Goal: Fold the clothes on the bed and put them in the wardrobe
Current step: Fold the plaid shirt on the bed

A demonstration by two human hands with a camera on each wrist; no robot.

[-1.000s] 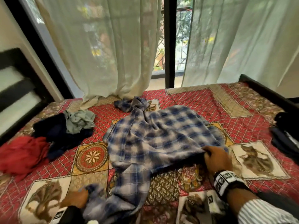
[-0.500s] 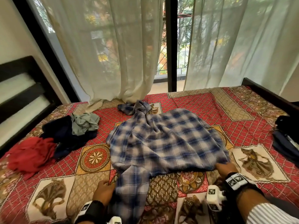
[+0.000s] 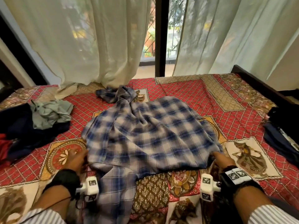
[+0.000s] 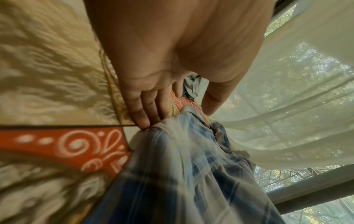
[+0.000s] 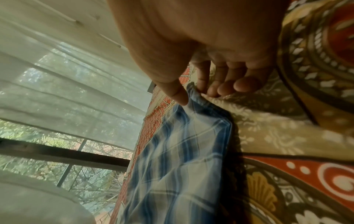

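A blue-and-white plaid shirt [image 3: 150, 135] lies spread across the middle of the bed [image 3: 226, 110], which is covered in a red, gold and brown patterned sheet. One sleeve trails off the near edge of the shirt toward the person; another bunches at the far side, close to the curtains [image 3: 97, 38].

The left hand [image 3: 76, 159] is at the shirt's near left corner. From the left wrist view, its fingers [image 4: 141, 112] are straight and pressed down against the sheet where the fabric edge [image 4: 172, 136] bunches up, with the thumb spread apart on the other side of the fold. The grip is loose and flat: touching the cloth, not closed round it.

The right hand [image 3: 221, 160] is at the near right corner. From the right wrist view, the thumb [image 5: 178, 95] and the fingers [image 5: 214, 87] meet on either side of the shirt's hem [image 5: 201, 103], pinching that corner just above the sheet.

On the far left of the bed lies a heap of clothes: a grey-green garment [image 3: 50, 113] crumpled on top of a dark navy one [image 3: 17, 125], with a red one [image 3: 4, 146] at the left edge of the head view. At the right edge of the bed there is a dark pile [image 3: 283, 131], too cut off to tell apart.

Behind the bed, pale sheer curtains hang either side of a dark window post [image 3: 160, 38].
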